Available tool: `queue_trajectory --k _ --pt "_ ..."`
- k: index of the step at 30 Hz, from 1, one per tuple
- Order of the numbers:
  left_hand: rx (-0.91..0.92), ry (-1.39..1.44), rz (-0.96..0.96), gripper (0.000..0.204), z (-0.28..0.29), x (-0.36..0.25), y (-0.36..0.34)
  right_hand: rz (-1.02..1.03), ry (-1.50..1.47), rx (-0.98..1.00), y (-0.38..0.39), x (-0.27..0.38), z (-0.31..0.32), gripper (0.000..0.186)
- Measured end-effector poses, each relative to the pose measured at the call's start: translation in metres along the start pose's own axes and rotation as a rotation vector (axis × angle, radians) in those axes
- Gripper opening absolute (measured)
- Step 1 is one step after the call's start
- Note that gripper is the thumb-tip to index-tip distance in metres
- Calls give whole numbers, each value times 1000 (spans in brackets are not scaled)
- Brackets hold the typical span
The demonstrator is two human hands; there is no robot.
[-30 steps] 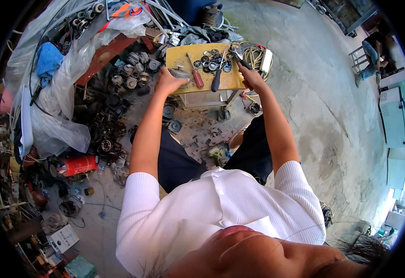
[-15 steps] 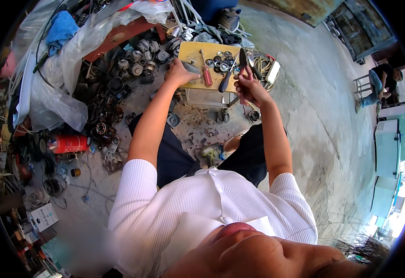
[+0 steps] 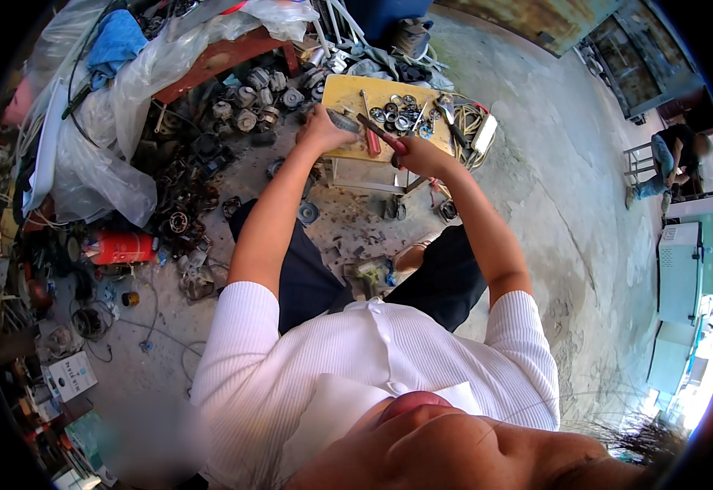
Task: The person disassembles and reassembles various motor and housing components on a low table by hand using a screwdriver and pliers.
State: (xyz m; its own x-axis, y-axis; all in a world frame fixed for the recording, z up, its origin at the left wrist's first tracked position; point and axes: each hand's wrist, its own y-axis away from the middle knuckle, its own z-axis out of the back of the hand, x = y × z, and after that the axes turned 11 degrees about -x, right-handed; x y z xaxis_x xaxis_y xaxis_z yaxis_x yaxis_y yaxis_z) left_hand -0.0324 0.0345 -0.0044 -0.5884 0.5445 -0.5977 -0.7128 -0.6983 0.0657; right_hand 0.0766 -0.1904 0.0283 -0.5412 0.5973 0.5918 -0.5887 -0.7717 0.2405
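Note:
A grey, ribbed round metal part is gripped in my left hand, at the left side of a small yellow-topped table. My right hand is closed around red-handled pliers. Their dark jaws point left toward the metal part; whether they touch it I cannot tell. Beneath the pliers lies a red-handled screwdriver on the tabletop. Several metal rings sit in a cluster beyond my right hand. A black-handled tool rests along the table's right edge.
Used motor parts are heaped on the floor to the left. A green power tool lies between my feet. Coiled cable hangs by the table's right side. Farther right, a person sits near pale green cabinets.
My right hand has swung the pliers from pointing away from me to pointing left, close to the metal part. My left hand keeps its hold on that part.

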Motion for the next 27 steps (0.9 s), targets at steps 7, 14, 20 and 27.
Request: queue_trajectory --k 7,14,20,27 --pt "19 -24 34 108 4 -8 5 70 273 -96 -23 20 -9 26" --pt "6 -26 9 108 5 -7 5 50 320 36 -37 33 -1 27" --pt "64 -41 25 112 9 -8 6 68 450 173 -27 75 11 61" --pt "70 -41 -7 110 6 -8 6 -101 453 -131 -15 63 -13 63"
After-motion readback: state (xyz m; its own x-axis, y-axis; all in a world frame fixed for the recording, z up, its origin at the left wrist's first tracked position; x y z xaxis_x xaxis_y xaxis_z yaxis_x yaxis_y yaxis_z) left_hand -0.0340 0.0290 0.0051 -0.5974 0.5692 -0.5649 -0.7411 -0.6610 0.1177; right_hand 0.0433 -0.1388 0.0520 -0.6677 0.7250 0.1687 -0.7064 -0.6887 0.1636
